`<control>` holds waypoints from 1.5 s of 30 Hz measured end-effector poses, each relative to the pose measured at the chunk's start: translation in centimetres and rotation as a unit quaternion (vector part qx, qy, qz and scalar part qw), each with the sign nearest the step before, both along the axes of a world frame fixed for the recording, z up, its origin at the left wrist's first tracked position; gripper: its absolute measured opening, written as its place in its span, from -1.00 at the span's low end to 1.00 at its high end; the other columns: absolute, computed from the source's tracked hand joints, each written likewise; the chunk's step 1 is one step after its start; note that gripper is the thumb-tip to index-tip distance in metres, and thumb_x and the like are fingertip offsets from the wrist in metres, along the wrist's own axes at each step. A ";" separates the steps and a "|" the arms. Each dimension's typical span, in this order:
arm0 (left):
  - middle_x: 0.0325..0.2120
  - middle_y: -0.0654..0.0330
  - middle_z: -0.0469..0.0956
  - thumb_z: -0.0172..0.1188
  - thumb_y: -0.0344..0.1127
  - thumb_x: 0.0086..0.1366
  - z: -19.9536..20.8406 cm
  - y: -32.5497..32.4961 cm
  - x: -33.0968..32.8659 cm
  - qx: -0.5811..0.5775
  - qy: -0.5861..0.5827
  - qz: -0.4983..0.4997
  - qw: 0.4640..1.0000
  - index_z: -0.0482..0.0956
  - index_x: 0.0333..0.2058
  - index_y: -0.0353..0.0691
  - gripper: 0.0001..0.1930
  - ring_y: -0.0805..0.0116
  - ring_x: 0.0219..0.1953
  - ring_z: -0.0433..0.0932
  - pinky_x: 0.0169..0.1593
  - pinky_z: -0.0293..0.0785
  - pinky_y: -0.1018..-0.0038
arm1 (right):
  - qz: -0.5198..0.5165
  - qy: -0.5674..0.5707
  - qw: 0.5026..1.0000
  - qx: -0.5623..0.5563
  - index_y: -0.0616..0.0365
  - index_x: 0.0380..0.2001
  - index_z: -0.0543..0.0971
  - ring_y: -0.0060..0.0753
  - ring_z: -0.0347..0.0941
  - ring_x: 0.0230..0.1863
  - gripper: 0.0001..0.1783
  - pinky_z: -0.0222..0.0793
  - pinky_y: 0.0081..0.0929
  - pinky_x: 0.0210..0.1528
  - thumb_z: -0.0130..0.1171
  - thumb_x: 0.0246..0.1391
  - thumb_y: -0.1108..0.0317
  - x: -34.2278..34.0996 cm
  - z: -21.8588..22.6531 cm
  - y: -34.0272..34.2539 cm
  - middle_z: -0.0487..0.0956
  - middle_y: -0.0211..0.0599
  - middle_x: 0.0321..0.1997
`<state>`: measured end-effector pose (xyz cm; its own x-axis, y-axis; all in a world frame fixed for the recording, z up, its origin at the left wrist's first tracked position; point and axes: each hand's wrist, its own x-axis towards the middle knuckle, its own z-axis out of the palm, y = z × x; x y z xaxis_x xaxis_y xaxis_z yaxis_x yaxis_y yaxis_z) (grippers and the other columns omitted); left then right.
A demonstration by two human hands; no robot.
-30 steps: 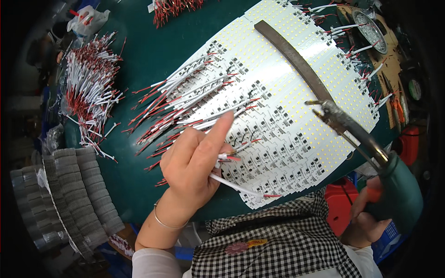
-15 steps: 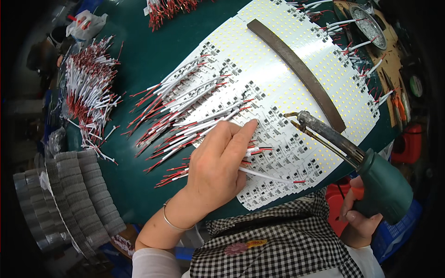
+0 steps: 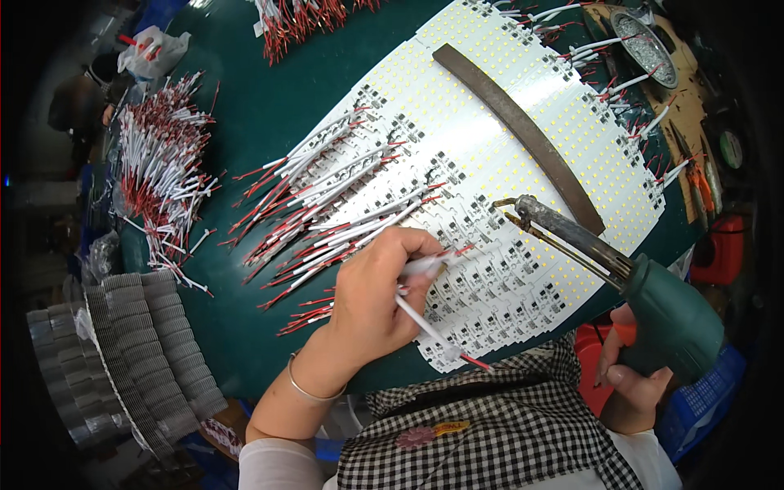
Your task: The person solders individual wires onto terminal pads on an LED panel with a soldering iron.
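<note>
Over a white sheet of LED circuit boards [image 3: 482, 175], my left hand [image 3: 367, 298] pinches white wires [image 3: 426, 328] with red ends. One of these wires slants down toward my apron; another, blurred, sticks out past the fingertips. My right hand [image 3: 633, 385] is wrapped round the green handle of a soldering gun [image 3: 674, 318]. Its bent tip [image 3: 504, 204] hovers at the boards, right of my left fingers; I cannot tell whether it touches. Rows of wires [image 3: 347, 171] lie across the boards' left part. A curved dark bar [image 3: 523, 131] rests on the sheet.
A heap of red-tipped white wires [image 3: 163, 155] lies at the left, above stacked grey ribbed boards [image 3: 147, 343]. At the far right are an oval metal dish [image 3: 645, 49] and orange-handled pliers [image 3: 698, 188]. More wires [image 3: 298, 24] lie at the far edge.
My left hand's stretched index finger has bent inward. The wires in that hand have turned, one end swinging down toward me. The soldering gun has shifted slightly left.
</note>
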<state>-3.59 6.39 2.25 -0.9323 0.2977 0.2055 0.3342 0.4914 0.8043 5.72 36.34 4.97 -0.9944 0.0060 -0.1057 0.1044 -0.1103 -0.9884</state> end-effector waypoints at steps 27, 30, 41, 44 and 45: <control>-0.54 0.19 0.42 0.22 -0.63 -0.34 -1.1 0.1 0.0 -0.104 0.169 0.000 0.980 0.60 -0.19 -0.30 -0.45 0.32 -0.60 0.44 -0.62 0.33 0.45 | 0.167 -0.007 0.954 0.248 0.51 0.03 0.39 -0.40 0.46 -0.54 -0.33 0.41 -0.58 -0.57 0.33 -0.26 0.57 1.3 -0.7 0.6 0.51 -0.01 -0.02; -0.55 0.19 0.41 0.21 -0.65 -0.33 -0.8 0.2 -0.2 -0.101 0.129 0.004 0.986 0.60 -0.21 -0.29 -0.47 0.30 -0.59 0.44 -0.61 0.33 0.43 | 0.013 -0.053 0.994 0.091 0.51 0.01 0.40 -0.40 0.46 -0.54 -0.35 0.41 -0.58 -0.58 0.33 -0.25 0.57 1.5 -0.9 -1.2 0.51 -0.03 -0.04; -0.54 0.19 0.41 0.18 -0.71 -0.36 -1.4 0.2 -0.1 -0.053 0.114 0.002 0.992 0.59 -0.22 -0.29 -0.45 0.28 -0.57 0.45 -0.59 0.34 0.41 | 0.108 -0.031 0.991 0.077 0.39 0.11 0.32 -0.40 0.42 -0.56 -0.28 0.37 -0.55 -0.55 0.33 -0.19 0.53 0.3 -0.8 -0.9 0.49 -0.03 -0.32; -0.54 0.19 0.41 0.19 -0.71 -0.36 -1.3 0.1 0.1 -0.055 0.111 0.008 0.992 0.59 -0.22 -0.29 -0.45 0.28 -0.57 0.45 -0.58 0.35 0.41 | 0.210 0.027 0.928 0.306 0.40 0.10 0.33 -0.40 0.42 -0.55 -0.30 0.35 -0.58 -0.54 0.30 -0.19 0.55 0.1 -0.8 0.3 0.50 -0.07 -0.31; -0.54 0.19 0.40 0.19 -0.71 -0.35 -1.3 0.2 0.1 -0.060 0.110 0.011 0.992 0.59 -0.22 -0.29 -0.46 0.28 -0.57 0.46 -0.58 0.35 0.41 | 0.210 0.026 0.928 0.306 0.40 0.10 0.33 -0.40 0.42 -0.55 -0.30 0.35 -0.58 -0.54 0.30 -0.19 0.55 0.4 -0.7 0.5 0.50 -0.07 -0.31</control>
<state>-3.52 6.61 0.97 -0.8750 0.3125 0.3698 0.4839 0.5877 0.6484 6.08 36.86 4.22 -0.9261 -0.3410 -0.1614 -0.0395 0.5131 -0.8574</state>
